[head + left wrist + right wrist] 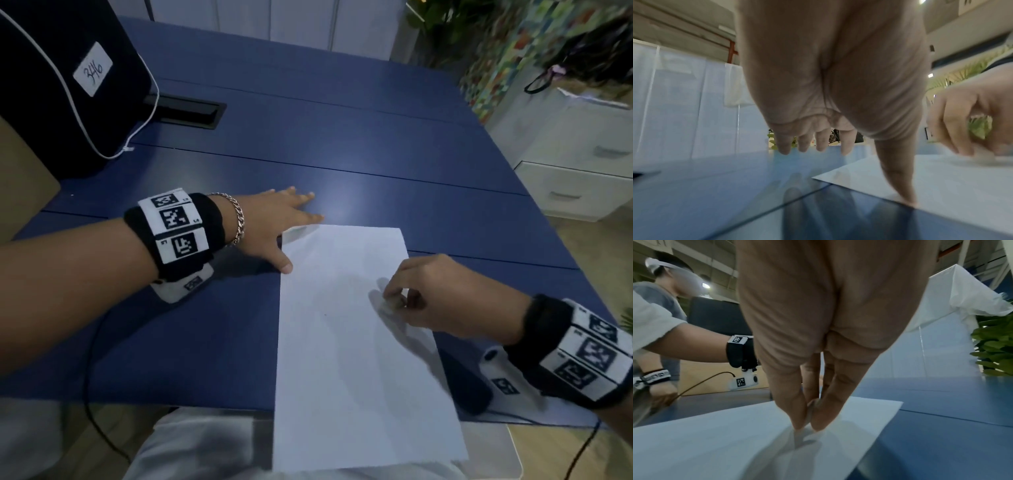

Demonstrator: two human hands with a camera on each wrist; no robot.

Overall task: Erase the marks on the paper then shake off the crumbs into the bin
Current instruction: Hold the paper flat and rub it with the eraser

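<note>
A white sheet of paper [342,359] lies on the blue table [342,154], and its near end hangs over the front edge. Only faint grey traces show on it. My left hand [293,231] lies flat at the sheet's far left corner, with the thumb [900,178] pressing the paper's [951,186] left edge and the fingers spread on the table. My right hand [394,299] pinches a small whitish eraser [390,305] against the right part of the sheet. In the right wrist view the fingertips [797,418] close round it on the paper [715,443], hiding most of it. No bin is in view.
A black bag [68,85] labelled 346 stands at the far left beside a cable slot [185,113]. A cardboard box [20,188] is at the left edge and white drawers [582,171] are beyond the right edge. Another person [663,305] stands at the left, a plant [992,345] at the right.
</note>
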